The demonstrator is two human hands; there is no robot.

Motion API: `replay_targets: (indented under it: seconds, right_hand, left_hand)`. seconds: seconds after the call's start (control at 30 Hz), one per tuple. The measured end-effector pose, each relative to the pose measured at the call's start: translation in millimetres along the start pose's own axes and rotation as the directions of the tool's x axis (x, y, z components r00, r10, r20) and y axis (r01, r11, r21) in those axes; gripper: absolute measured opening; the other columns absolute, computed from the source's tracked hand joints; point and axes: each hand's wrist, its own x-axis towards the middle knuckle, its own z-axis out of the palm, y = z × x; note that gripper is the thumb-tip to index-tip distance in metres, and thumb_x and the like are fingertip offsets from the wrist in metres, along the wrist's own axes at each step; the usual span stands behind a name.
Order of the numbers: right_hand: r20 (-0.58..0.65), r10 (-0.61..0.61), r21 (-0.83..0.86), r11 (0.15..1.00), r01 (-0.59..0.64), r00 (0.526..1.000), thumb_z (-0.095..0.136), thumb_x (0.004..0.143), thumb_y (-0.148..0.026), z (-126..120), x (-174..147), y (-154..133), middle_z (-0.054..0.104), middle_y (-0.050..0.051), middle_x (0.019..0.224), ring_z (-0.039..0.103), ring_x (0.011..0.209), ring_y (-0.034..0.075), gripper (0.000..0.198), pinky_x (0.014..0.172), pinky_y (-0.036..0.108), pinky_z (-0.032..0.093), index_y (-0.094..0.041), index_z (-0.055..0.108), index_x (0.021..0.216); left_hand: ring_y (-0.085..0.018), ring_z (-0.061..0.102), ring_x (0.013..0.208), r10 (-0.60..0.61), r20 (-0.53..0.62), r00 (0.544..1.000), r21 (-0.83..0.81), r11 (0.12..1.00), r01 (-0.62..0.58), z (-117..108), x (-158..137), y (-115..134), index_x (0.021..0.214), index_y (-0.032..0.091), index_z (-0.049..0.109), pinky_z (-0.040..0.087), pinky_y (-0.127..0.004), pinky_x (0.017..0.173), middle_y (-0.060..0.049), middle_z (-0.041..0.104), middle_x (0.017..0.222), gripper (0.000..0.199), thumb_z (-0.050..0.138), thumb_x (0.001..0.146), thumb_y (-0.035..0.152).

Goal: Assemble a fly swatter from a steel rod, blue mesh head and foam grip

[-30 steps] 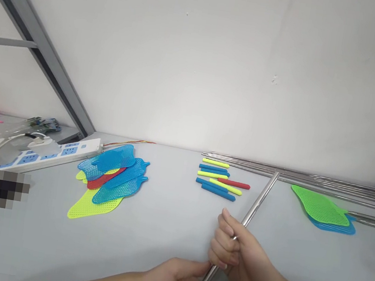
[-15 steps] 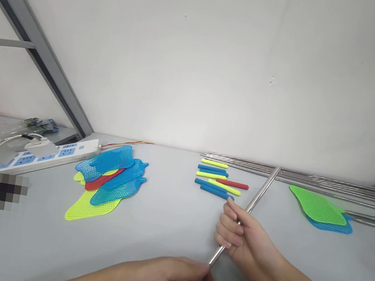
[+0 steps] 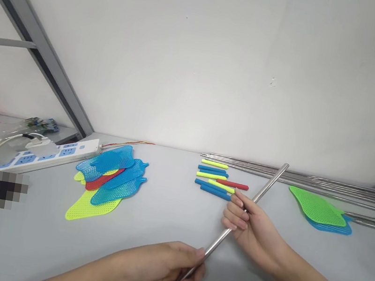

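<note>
Both of my hands hold one shiny metal rod (image 3: 217, 242) slanting from the bottom centre up to the right. My left hand (image 3: 167, 270) is closed around its lower part, thumb along the top. Higher up, my right hand (image 3: 246, 221) wraps its fingers round the rod. The lower end runs out of view at the bottom edge. Just beyond my right hand lie several coloured plastic handle sleeves (image 3: 215, 189), in blue, yellow and red. Fly swatter heads (image 3: 117, 190) in blue, red and yellow mesh are piled on the left.
More metal rods (image 3: 330, 182) lie along the wall at the back right. In front of them are a green fly swatter (image 3: 322, 208) and a blue one (image 3: 332, 227), with rods attached. A white power strip (image 3: 60, 152) with cables stands at the left, beside a grey metal frame (image 3: 44, 56).
The rod has risen slightly, its upper end shifting right. Both hands have moved a little up, and the fingers of my left hand have closed round the rod.
</note>
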Motion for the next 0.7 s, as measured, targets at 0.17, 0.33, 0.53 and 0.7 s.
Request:
replay_targets:
  seconds: [0.17,0.33,0.53,0.7]
  right_hand:
    - [0.026,-0.04,0.016,0.999,0.04,0.999,0.052,0.081,-0.027,-7.9,9.0,-6.4,0.017,-0.008,0.05,0.018,0.041,0.005,0.031,0.042,0.019,0.026,-0.016,0.038,0.056]
    - [0.069,-0.041,0.038,0.999,0.039,0.997,0.049,0.083,-0.027,-15.3,13.8,-7.0,0.017,-0.008,0.05,0.018,0.042,0.005,0.03,0.044,0.02,0.027,-0.015,0.04,0.057]
    - [0.107,0.021,0.051,0.998,-0.026,0.994,0.045,0.085,-0.027,-14.4,11.0,-1.8,0.018,-0.007,0.05,0.02,0.042,0.005,0.031,0.047,0.021,0.029,-0.015,0.041,0.056]
    - [0.123,0.046,0.094,0.994,-0.057,0.991,0.043,0.086,-0.026,-15.5,10.9,4.6,0.02,-0.007,0.049,0.021,0.042,0.005,0.028,0.047,0.02,0.027,-0.014,0.043,0.06]
  left_hand:
    - [-0.005,0.023,0.038,-0.077,-0.05,0.996,0.011,0.997,0.078,-6.1,-1.7,2.6,0.071,0.015,0.047,0.015,-0.017,0.038,0.005,0.032,0.052,0.035,0.044,0.079,0.048]
    - [-0.005,0.012,0.036,-0.101,-0.064,0.993,-0.043,0.994,0.098,-11.5,0.6,3.2,0.062,0.015,0.043,0.007,-0.017,0.035,0.008,0.02,0.044,0.037,0.046,0.077,0.049]
    - [-0.005,0.01,0.033,-0.147,0.05,0.988,-0.052,0.987,0.149,-13.2,2.2,2.8,0.055,0.017,0.034,0.004,-0.017,0.032,0.007,0.02,0.042,0.047,0.039,0.076,0.059]
    - [-0.006,0.009,0.032,-0.25,0.047,0.967,-0.044,0.967,0.252,-12.1,2.5,2.7,0.05,0.018,0.028,0.002,-0.019,0.03,0.007,0.017,0.039,0.053,0.036,0.072,0.065]
